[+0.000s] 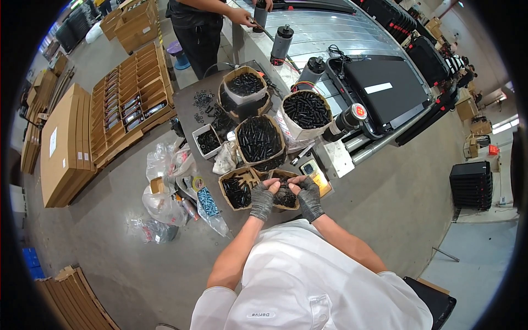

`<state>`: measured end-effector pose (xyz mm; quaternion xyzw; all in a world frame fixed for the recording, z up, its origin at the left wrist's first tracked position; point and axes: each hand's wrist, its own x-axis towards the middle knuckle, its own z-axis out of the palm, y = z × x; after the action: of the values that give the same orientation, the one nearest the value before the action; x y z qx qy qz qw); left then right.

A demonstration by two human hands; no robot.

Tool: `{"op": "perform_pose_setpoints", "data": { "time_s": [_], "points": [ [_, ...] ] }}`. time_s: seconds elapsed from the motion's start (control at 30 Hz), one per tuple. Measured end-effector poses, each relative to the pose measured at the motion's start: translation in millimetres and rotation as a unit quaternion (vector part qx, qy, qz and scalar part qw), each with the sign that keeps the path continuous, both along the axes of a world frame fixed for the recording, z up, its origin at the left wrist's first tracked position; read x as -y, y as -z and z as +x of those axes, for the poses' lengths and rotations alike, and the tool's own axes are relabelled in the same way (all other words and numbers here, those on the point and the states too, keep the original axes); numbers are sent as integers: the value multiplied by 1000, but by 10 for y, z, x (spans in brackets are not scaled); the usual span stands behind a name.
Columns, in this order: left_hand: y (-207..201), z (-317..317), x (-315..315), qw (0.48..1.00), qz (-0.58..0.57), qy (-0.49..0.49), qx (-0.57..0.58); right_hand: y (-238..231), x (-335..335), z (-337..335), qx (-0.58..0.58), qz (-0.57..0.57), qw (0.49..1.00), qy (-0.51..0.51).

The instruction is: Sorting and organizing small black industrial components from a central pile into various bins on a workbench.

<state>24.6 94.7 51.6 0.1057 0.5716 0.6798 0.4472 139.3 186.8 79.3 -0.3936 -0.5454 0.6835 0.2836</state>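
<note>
My left hand [263, 197] and my right hand [308, 197], both in dark fingerless gloves, meet above a small cardboard box [285, 205] of small black parts. The fingertips of both hands are pinched close together; whatever they hold is too small to make out. Touching that box on the left is a box of black screws or pins [236, 193]. Just beyond my hands stands a taller carton of black cylindrical parts [259, 138]. A phone with a yellow lower part [318, 177] lies right of my right hand.
A white tub of black parts [306, 110] and a motor-like cylinder [347, 120] stand beyond. Left are a small white box [207, 141] and a bag of blue screws [208, 202]. Across the table, a co-worker's hand [242, 17] is near another cylinder. A roller conveyor [324, 33] carries a black case [385, 91].
</note>
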Motion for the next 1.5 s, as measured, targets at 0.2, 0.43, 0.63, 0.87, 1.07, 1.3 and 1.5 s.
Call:
{"op": "perform_pose_setpoints", "data": {
  "time_s": [0.2,0.43,0.63,0.87,1.07,1.3,1.5],
  "points": [
    [140,33,-29,997,20,-17,79,-20,44,15,72,54,996,-10],
    [140,42,-24,996,0,-16,83,-93,86,18,109,90,988,-56],
    [142,71,-16,999,-9,-1,32,-17,77,15,104,90,987,-85],
    [62,44,1,999,15,27,-9,-22,-63,-18,85,121,985,-90],
    [-67,-17,36,998,26,63,-13,-112,-107,7,105,134,979,-110],
    [-83,-111,50,963,96,147,-204,-264,-171,29,136,226,941,-213],
    [5,-188,94,907,-26,255,-335,-394,-172,-2,141,279,908,-279]
  ]
}}
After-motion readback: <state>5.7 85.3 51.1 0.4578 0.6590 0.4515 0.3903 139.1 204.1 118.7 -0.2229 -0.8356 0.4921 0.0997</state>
